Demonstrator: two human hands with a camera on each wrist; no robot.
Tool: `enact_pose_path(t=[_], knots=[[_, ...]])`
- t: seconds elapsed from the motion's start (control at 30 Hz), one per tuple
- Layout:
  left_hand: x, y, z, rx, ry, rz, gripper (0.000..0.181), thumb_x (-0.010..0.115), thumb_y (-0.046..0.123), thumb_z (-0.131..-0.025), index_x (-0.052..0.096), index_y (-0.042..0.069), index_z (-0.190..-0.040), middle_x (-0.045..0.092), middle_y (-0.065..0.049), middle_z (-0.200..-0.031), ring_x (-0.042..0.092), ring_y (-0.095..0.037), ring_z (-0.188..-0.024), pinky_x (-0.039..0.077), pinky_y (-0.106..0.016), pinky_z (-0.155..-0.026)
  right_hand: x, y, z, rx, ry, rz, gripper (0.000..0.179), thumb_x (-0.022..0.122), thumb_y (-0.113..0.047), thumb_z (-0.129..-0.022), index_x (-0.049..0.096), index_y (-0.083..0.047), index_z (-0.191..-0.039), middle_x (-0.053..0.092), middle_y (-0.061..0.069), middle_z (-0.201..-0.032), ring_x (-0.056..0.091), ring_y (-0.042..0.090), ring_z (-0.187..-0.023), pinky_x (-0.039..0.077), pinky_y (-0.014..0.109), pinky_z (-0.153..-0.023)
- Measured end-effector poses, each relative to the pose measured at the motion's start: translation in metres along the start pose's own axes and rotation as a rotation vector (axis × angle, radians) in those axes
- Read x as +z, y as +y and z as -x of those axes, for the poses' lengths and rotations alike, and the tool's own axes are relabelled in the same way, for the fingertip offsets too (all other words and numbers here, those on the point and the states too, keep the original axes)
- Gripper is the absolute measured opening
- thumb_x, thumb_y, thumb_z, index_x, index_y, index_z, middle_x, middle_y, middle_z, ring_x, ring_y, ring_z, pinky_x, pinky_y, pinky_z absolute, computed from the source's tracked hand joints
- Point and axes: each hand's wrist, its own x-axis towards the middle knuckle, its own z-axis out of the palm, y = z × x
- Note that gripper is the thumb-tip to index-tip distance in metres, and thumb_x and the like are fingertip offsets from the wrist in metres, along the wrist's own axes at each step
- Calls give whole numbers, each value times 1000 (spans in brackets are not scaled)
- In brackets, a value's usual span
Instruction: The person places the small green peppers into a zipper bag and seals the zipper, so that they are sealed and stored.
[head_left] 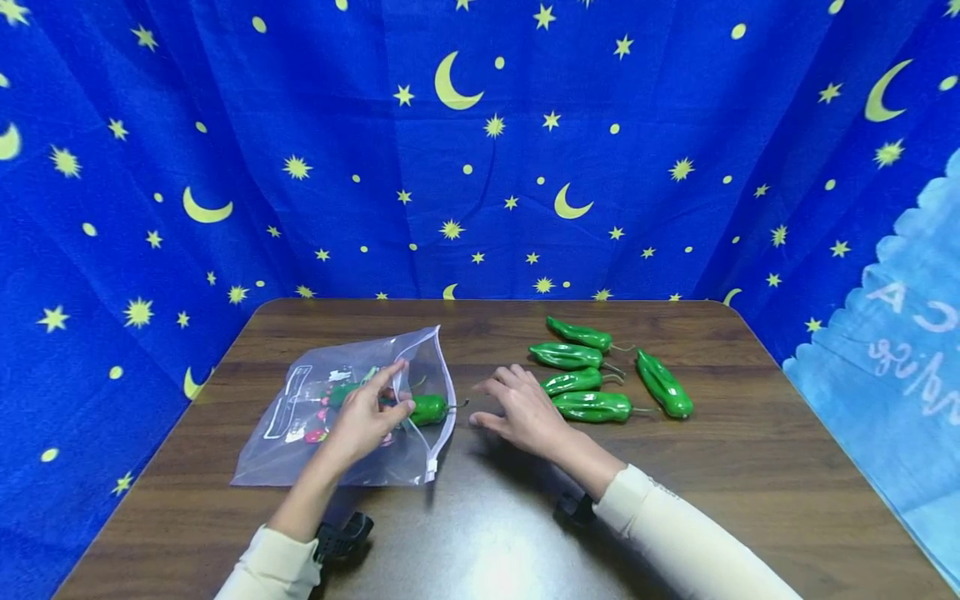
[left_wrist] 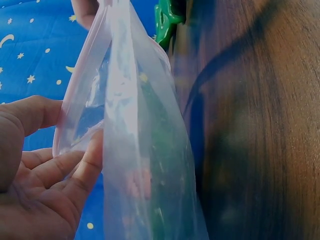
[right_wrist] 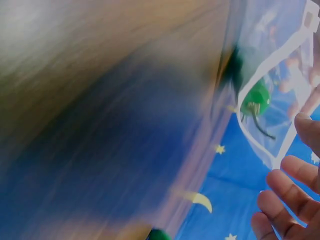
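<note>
A clear zip bag [head_left: 277,458] with a pale edge lies on the table at left, its mouth facing right and spread apart. My left hand [head_left: 367,421] pinches the upper side of that mouth between thumb and fingers; the left wrist view shows the thumb [left_wrist: 42,111] at the rim. Inside the bag, a green pepper [head_left: 430,409] has its stem poking toward the opening, and another green pepper [head_left: 341,393] shows through the plastic farther in. My right hand [head_left: 521,408] holds nothing, fingers loosely spread, between the bag mouth and several loose green peppers [head_left: 592,407].
Three of the loose peppers lie in a rough column beyond the nearest one, and another pepper [head_left: 663,385] lies slanted at their right. The wooden table [head_left: 720,500] ends at a blue star-patterned curtain [head_left: 510,158]. A light blue cloth [head_left: 900,333] hangs at right.
</note>
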Motion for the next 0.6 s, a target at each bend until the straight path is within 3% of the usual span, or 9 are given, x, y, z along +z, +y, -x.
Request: enact_pose_path(t=[0.17,0.6], knots=[[0,-1,0,0,-6,-1,65,67,11,-85,39,12,-144,62,-20,-101,59,-21,-59,51,-26,-43,-6,10,9,36,8,-1,40,74,-40,-77,69,-14,-107,62,0,-94,53,18,-89,46,34,-81],[-3,-1,0,4,-2,-24,65,66,11,-85,39,11,-144,62,-21,-103,55,-10,-58,51,-24,-45,-19,33,31,120,40,-49,39,76,-34,-76,69,-10,-106,63,1,-94,53,16,-85,46,33,-73]])
